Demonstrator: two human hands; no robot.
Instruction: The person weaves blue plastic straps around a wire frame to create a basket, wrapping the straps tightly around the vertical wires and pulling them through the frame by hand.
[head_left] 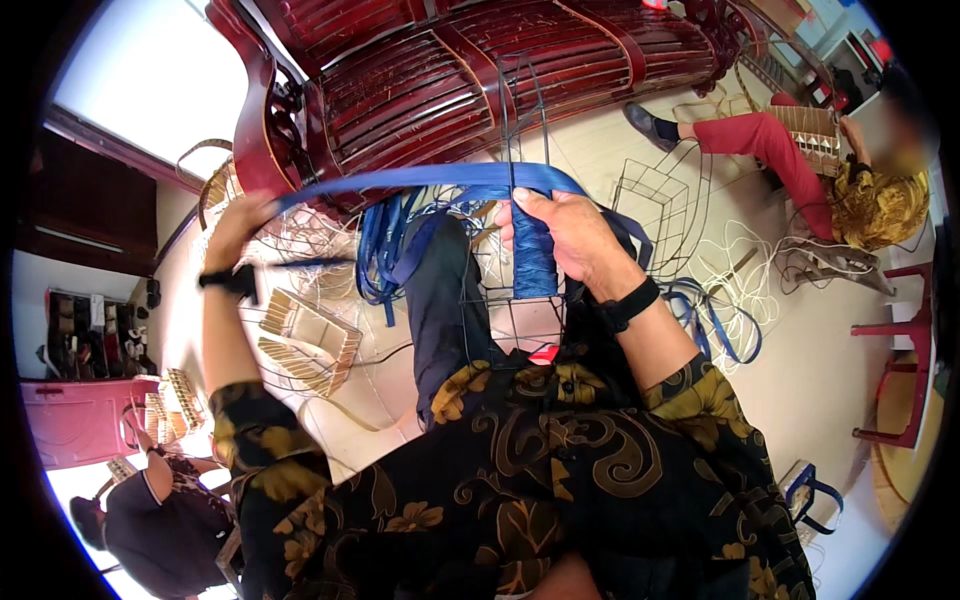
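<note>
My left hand is raised at the left, closed on a blue flat strap and slightly blurred by motion. The strap runs taut across to a black wire frame held upright between my legs. Blue strap is wound in tight rows round the frame's middle, making a wrapped section. My right hand grips that section near its top, thumb pressed on the strap and fingertips showing at the other side. Bare wire sticks out above and below the winding. A bundle of loose blue strap loops hangs beside my knee.
A dark red wooden bench stands ahead. Another wire frame and tangled white cord lie on the floor at right. At far right a person holds a basket; another person sits lower left. A half-woven basket lies left.
</note>
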